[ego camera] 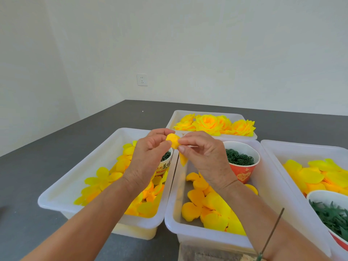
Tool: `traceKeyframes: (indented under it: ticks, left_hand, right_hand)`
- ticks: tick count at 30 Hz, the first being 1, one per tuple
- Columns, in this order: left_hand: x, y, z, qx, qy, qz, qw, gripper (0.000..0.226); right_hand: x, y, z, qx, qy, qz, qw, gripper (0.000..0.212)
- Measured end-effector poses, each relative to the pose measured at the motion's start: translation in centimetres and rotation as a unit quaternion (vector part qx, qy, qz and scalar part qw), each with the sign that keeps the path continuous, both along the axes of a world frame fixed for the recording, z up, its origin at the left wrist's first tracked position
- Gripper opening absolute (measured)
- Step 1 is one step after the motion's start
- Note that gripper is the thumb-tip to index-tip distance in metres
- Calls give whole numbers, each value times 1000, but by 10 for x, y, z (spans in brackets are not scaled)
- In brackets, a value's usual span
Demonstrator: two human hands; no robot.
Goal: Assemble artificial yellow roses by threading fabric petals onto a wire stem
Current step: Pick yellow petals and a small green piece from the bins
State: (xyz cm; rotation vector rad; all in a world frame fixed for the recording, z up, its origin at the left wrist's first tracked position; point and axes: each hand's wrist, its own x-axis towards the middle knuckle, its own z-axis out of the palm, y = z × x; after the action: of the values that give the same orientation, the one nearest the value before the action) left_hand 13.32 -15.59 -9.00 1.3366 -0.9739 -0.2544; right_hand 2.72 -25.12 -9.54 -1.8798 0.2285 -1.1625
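Both forearms reach forward over the white bins (pixel 170 187). The left hand (pixel 148 157) and right hand (pixel 205 157) meet, fingers curled, each pinching the yellow petal (pixel 174 141).

I pinch a small yellow fabric petal piece (pixel 174 141) between my left hand (pixel 150 157) and right hand (pixel 205 155), held up above the middle white bin (pixel 170 213); one lobe droops below my right fingers. A thin green wire stem (pixel 273 232) slants upright at that bin's near right corner. Loose petals (pixel 211 210) lie heaped inside it, and finished yellow roses (pixel 212 124) fill the bin beyond.
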Motion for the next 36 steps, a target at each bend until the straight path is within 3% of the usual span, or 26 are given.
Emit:
traceKeyframes:
  ticks: [5,9,14,17,24,28,31,36]
  left_hand:
    - [3,1,-2,21,-62,0,998,13]
    - [6,5,-3,52,-108,-19,993,17]
    - [5,4,-4,62,-210,36,975,42]
    - [3,1,-7,62,-269,79,958,32]
    - [5,1,-2,11,-61,30,998,10]
    - [7,1,-3,2,-10,39,999,14]
    - [8,0,-4,22,-11,43,999,11]
    - [9,0,-6,29,-10,20,999,9]
  right_hand:
    - [-3,-3,2,-7,30,-66,997,22]
    - [-7,-6,2,-150,114,-52,981,39]
    - [-7,-5,0,-85,116,-80,986,16]
    - [-6,-4,-4,-40,122,-95,987,10]
    - [-8,-7,10,191,81,17,978,12]
    - [-12,-9,11,169,79,71,980,13]
    - [-11,-12,8,86,99,12,991,13]
    - [-8,-10,4,91,91,-17,992,13]
